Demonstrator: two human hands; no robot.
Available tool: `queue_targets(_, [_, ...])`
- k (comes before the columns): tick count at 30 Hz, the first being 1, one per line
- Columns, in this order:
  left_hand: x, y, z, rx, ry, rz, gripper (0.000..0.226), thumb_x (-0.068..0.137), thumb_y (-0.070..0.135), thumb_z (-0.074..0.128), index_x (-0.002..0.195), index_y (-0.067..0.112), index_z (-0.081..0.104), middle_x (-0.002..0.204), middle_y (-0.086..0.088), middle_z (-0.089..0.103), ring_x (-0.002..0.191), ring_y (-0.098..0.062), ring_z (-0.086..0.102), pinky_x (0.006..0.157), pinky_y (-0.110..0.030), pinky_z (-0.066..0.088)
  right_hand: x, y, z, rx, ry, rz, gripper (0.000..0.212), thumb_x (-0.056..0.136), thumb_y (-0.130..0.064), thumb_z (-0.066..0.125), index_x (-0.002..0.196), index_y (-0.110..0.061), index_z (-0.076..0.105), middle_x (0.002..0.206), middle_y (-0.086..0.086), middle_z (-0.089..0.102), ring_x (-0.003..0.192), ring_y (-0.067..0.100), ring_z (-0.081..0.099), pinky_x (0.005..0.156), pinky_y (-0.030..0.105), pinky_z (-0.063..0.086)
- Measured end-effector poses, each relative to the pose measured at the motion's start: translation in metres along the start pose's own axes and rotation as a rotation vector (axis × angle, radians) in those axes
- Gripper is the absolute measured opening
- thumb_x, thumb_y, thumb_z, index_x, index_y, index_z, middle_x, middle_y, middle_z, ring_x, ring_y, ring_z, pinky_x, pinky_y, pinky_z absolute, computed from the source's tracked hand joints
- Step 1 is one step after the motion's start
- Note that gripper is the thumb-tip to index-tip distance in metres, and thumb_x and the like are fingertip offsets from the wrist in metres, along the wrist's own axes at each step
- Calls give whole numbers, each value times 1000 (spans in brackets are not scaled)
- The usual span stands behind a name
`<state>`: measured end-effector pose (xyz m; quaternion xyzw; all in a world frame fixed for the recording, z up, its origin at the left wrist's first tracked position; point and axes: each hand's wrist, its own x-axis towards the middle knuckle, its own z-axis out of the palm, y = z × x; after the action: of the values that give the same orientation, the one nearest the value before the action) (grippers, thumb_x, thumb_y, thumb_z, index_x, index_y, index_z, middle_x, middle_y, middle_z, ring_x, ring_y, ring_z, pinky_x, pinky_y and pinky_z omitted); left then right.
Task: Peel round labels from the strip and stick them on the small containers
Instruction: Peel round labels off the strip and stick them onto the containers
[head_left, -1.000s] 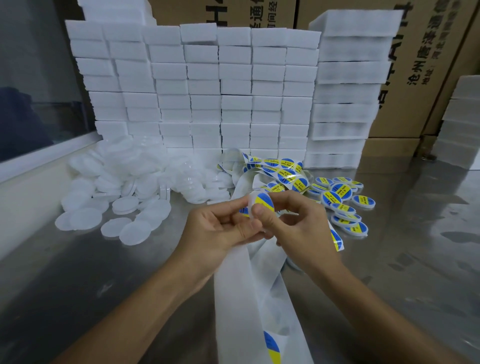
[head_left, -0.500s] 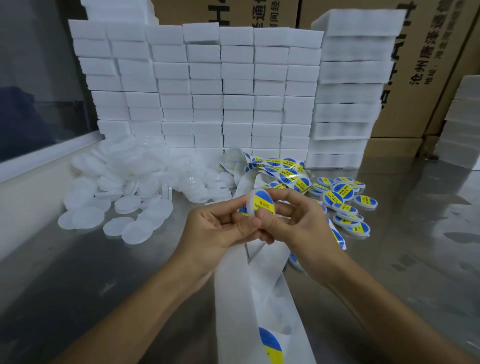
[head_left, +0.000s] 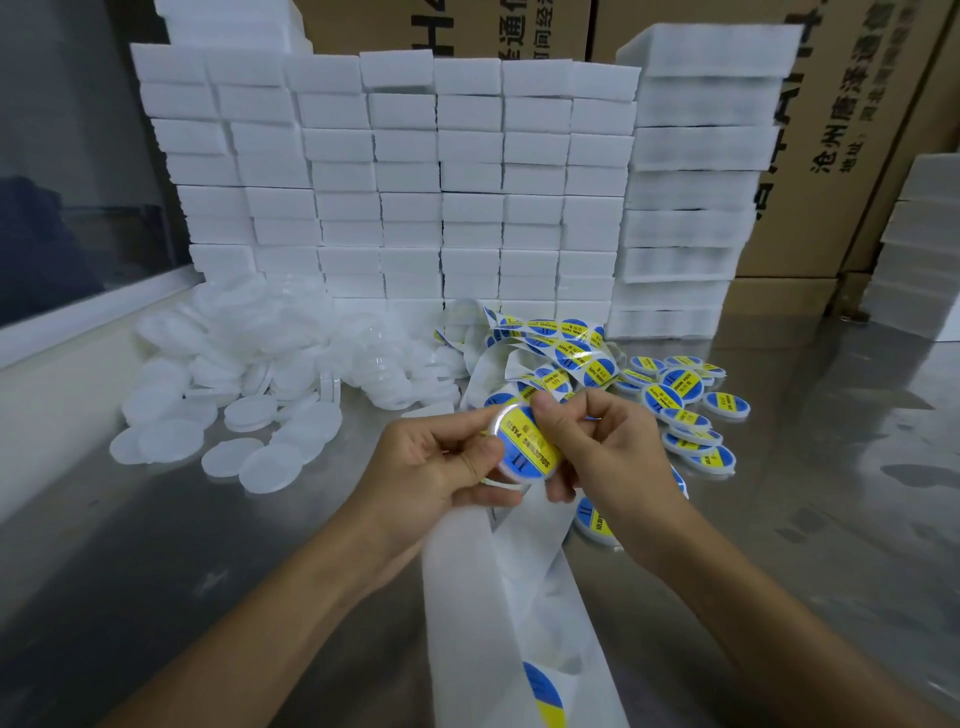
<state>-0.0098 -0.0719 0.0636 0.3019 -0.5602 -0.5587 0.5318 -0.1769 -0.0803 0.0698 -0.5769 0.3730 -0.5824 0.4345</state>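
A small round white container (head_left: 522, 448) with a blue and yellow round label on its face is held up between both hands above the table. My left hand (head_left: 436, 465) pinches its left rim with thumb and fingers. My right hand (head_left: 602, 447) grips its right side, the thumb pressing on the label's top edge. The white backing strip (head_left: 498, 587) runs from under my hands toward me, with one label (head_left: 543, 693) still on it. Further along, the strip with labels (head_left: 566, 348) lies curled behind my hands.
A heap of unlabelled white containers (head_left: 249, 384) lies at the left. Labelled containers (head_left: 685, 410) are piled at the right. Stacked white foam blocks (head_left: 415, 182) form a wall at the back, with cardboard boxes (head_left: 857, 130) behind. The metal table (head_left: 831, 519) spreads right.
The container has tilted so its labelled face turns more toward me. My right thumb has slid onto the label's upper edge. Both hands stay close together.
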Motion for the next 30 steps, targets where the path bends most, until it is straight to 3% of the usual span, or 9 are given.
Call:
queue_targets(3, [4, -2, -1, -42, 143, 25, 35, 69, 19, 67, 102, 7, 71, 90, -21, 71, 73, -24, 68, 60, -28, 57, 1, 5, -4, 48, -86, -3, 18, 80, -20, 68, 88, -5, 61, 58, 11, 66, 45, 18, 60, 47, 25, 49])
queue_targets(6, [5, -3, -1, -50, 227, 16, 37, 71, 24, 66, 99, 1, 68, 92, -24, 71, 71, -29, 69, 60, -31, 59, 2, 8, -3, 14, -159, 5, 40, 77, -4, 76, 113, -12, 61, 71, 12, 69, 54, 21, 63, 52, 25, 49])
queue_targets(9, [2, -3, 0, 35, 215, 19, 34, 69, 29, 67, 91, 4, 73, 87, -22, 72, 69, -28, 70, 57, -30, 58, -1, 6, 1, -37, -146, 18, 36, 69, -21, 81, 97, -10, 61, 72, 20, 71, 43, 22, 57, 43, 27, 46])
queue_targets(13, [1, -6, 7, 117, 138, 7, 26, 71, 30, 68, 85, 9, 76, 78, -16, 74, 62, -22, 69, 53, -27, 56, 0, 6, -2, -64, -51, 9, 32, 87, -28, 67, 73, -4, 52, 52, 14, 60, 28, 21, 44, 33, 22, 35])
queue_targets(18, [3, -4, 0, 100, 169, -52, 30, 78, 25, 68, 100, 5, 72, 78, -15, 73, 59, -22, 67, 51, -27, 55, -1, 7, 0, -54, -158, -2, 14, 95, -7, 57, 106, 2, 59, 70, 21, 67, 41, 23, 58, 46, 32, 45])
queue_targets(22, [3, -5, -6, 124, 197, -72, 18, 84, 6, 68, 103, 8, 70, 76, -15, 73, 56, -21, 66, 51, -26, 55, 0, 11, -1, -99, -231, 23, 32, 96, 6, 52, 125, -6, 55, 83, 8, 71, 57, 21, 67, 56, 26, 53])
queue_targets(24, [4, -7, -6, 128, 229, -54, 19, 82, 7, 71, 101, 7, 70, 74, -17, 73, 56, -21, 66, 52, -26, 55, 0, 13, -1, -132, -199, 0, 34, 95, 2, 55, 127, -10, 58, 93, 4, 71, 61, 20, 69, 57, 26, 54])
queue_targets(27, [3, -7, -4, 143, 269, -20, 21, 78, 10, 75, 98, 6, 72, 73, -18, 73, 54, -19, 65, 47, -23, 51, -2, 17, -2, -501, -111, -229, 51, 80, -20, 80, 128, -19, 63, 118, -5, 62, 85, 9, 66, 65, 22, 54])
queue_targets(30, [2, -8, -2, 165, 239, -13, 22, 72, 20, 79, 92, 13, 74, 73, -16, 73, 56, -17, 63, 44, -22, 47, -3, 17, -3, -706, -110, -460, 61, 69, -31, 87, 123, -13, 67, 116, -3, 63, 95, 3, 59, 70, 16, 50])
